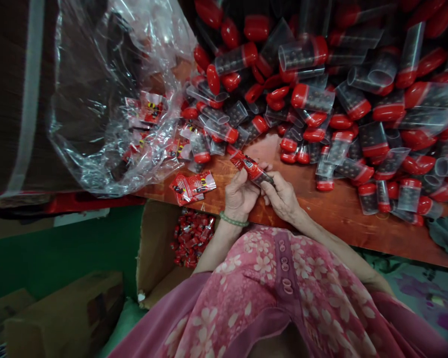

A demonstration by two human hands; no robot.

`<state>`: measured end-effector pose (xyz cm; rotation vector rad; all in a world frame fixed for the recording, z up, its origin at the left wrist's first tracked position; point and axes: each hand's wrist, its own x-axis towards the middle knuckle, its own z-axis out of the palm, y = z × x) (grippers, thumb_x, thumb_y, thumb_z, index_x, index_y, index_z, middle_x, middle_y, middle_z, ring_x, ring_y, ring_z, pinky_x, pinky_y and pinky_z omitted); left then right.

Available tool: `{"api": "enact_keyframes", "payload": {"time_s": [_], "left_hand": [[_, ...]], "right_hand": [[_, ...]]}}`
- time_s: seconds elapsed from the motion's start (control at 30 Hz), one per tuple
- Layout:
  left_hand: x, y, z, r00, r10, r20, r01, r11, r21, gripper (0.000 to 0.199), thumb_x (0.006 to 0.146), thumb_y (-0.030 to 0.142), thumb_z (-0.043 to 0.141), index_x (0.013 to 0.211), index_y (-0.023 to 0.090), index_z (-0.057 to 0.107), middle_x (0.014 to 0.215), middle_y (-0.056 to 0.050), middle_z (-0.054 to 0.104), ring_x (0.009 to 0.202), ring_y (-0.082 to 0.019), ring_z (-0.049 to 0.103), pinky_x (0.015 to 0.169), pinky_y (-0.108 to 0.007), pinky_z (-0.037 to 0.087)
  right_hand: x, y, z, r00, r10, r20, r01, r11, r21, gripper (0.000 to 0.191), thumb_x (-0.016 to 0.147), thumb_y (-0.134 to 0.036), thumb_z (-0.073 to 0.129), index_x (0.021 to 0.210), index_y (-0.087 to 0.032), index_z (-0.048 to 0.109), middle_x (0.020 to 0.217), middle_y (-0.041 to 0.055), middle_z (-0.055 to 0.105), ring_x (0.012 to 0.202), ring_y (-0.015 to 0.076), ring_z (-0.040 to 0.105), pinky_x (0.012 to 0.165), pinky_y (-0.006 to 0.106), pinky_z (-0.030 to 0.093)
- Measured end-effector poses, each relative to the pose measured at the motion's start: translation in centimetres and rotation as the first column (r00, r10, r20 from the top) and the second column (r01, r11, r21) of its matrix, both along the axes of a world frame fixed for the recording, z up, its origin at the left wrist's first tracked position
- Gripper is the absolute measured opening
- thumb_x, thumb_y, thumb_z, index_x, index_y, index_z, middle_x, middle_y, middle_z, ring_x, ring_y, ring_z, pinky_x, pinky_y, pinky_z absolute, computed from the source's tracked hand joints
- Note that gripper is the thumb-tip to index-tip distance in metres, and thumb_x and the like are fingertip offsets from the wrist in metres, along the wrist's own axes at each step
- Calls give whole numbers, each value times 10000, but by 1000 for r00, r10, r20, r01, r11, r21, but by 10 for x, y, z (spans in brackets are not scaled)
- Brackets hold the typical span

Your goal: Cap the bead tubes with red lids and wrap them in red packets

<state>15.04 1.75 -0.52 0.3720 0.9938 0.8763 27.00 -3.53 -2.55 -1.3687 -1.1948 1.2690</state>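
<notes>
Red packet (247, 165) slanted; left grip (241, 194) midway, right grip (282, 198) at lower end.

Pink, pale-blossomed fabric top (254, 263), plain mauve sleeves (171, 315), ring-marked mauve placket (284, 254); a round pale-green bangle (233, 221) circles the left wrist (226, 231).

1. Two hands (241, 197)
2. One green bracelet (234, 219)
3. One held red packet (246, 164)
4. Red-capped tubes (311, 97): dozens, overlapping, uncountable
5. One clear plastic bag (164, 30)
6. One open box (155, 248)
7. Red pieces (192, 238) inside: too many to count
</notes>
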Motion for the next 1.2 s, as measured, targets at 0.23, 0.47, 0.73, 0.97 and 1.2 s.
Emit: {"api": "enact_keyframes", "payload": {"time_s": [0.23, 0.47, 0.73, 0.97, 1.2], "left_hand": [[-1, 10, 0, 1000, 25, -9, -25, 1000, -5, 337, 771, 466, 841, 891, 195, 682, 829, -42, 775, 1073, -276, 766, 817, -355, 648], [3, 7, -2, 995, 86, -44, -88, 995, -47, 284, 859, 465, 778, 876, 188, 715, 937, -63, 802, 1077, -244, 766, 891, -351, 638], [-6, -1, 2, 999, -47, 5, 46, 994, 100, 468, 707, 549, 872, 975, 190, 738, 1140, -119, 798, 1218, -317, 713, 862, -368, 639], [-8, -3, -4, 998, -66, 15, 64, 993, 95, 446, 619, 520, 932, 826, 170, 747, 1037, -133, 813, 1046, -304, 761, 729, -340, 632], [2, -4, -4, 999, 37, -29, -34, 995, 98, 426, 559, 458, 959, 823, 180, 774, 806, -42, 805, 560, -116, 660, 501, -217, 493]], "right_hand": [[4, 3, 4, 998, 54, -23, -55, 998, -42, 390, 1017, -626, 459, 962, -243, 501, 639, -71, 518, 509, 102, 496, 568, 262, 422], [4, 4, 9, 997, 60, -42, -62, 997, -48, 389, 1015, -623, 481, 947, -242, 512, 613, -79, 514, 487, 95, 494, 554, 257, 426], [8, 5, 8, 983, 47, -178, -63, 994, -86, 415, 998, -640, 516, 1006, -225, 537, 666, -76, 555, 444, 74, 491, 477, 238, 406], [9, 6, 8, 978, 78, -194, -95, 992, -82, 399, 1005, -627, 508, 981, -229, 514, 687, -69, 552, 438, 67, 486, 464, 229, 406], [0, 2, 0, 996, 25, 82, -29, 999, 41, 281, 1031, -518, 484, 986, -241, 476, 705, -47, 549, 530, 102, 517, 541, 247, 420]]}}
